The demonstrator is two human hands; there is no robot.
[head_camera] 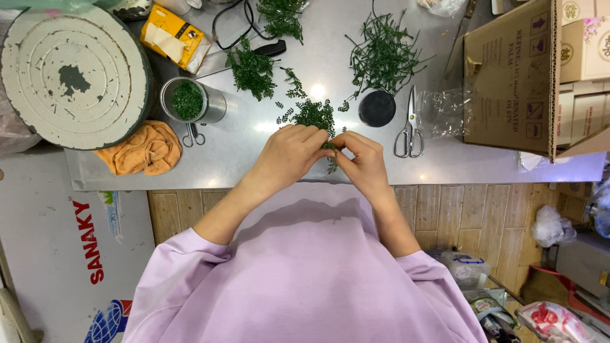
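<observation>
The left hand (289, 152) and right hand (362, 162) meet fingertip to fingertip, pinched on a small green sprig (330, 147), mostly hidden between them and apparently leafy. Beyond them lie loose cuttings (313, 114); scissors (410, 130) rest right on the worktop (254, 162).

the person wears a loose, pale lilac top with long sleeves pushed up to about the elbows (the cuffs bunch into soft folds there). the fabric looks plain and unprinted, possibly a sweatshirt knit. both forearms are bare; no rings, watch or gloves show.
</observation>
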